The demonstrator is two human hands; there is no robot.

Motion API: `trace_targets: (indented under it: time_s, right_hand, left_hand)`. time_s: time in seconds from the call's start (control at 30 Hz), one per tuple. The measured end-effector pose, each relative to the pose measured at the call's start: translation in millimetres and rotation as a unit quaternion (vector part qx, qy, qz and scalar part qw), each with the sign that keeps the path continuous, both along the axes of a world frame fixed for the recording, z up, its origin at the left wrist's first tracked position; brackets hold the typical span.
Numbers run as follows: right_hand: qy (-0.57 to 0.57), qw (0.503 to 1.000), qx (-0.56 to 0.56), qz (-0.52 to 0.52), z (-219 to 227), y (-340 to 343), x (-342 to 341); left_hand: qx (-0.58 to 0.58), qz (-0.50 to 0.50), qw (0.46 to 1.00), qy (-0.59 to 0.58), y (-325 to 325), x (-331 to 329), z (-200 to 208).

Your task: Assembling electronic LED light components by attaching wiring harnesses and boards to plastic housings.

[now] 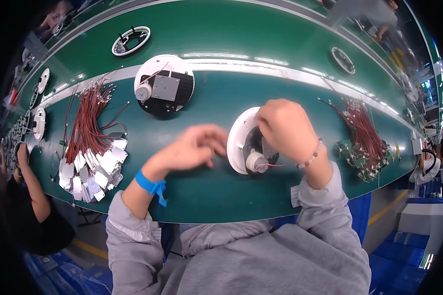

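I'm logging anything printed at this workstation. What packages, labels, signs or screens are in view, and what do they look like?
Sleeve tag: small pale rectangular label sewn at the right grey cuff, print too small to make out.
Blue crates: stacked plain blue bins on the floor at the right.
No screens or signs can be made out.

Factory assembly line: a long green conveyor bench (216, 191) is seen, edged by a metal rail (261, 69) and lined with identical round white lamp housings (164, 84) at stages of build. Parts are stocked in bulk, as bundled red wire leads (86, 120), stacked metal plates (91, 172) and small circuit boards (362, 157). Other seated workers (32, 196) are placed along the line.
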State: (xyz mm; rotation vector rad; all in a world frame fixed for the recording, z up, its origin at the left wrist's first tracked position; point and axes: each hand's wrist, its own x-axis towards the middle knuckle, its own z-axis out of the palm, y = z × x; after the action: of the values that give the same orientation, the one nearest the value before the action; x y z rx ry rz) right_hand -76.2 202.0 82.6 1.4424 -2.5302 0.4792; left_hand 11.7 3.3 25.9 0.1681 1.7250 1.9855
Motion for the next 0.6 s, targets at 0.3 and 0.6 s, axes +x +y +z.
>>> trace_targets:
  time_s: [0.3, 0.6]
  right_hand:
    - [-0.079, 0.994, -0.021, 0.072, 4.7, -11.9, 2.5]
    - [-0.015, 0.996, -0.016, 0.086, 15.1, -8.8, 24.3]
  left_hand:
    - [0.152, 0.032, 0.984, 0.087, 31.1, -48.1, -28.7]
    - [0.125, 0.092, 0.983, 0.102, 48.1, -35.1, -45.0]
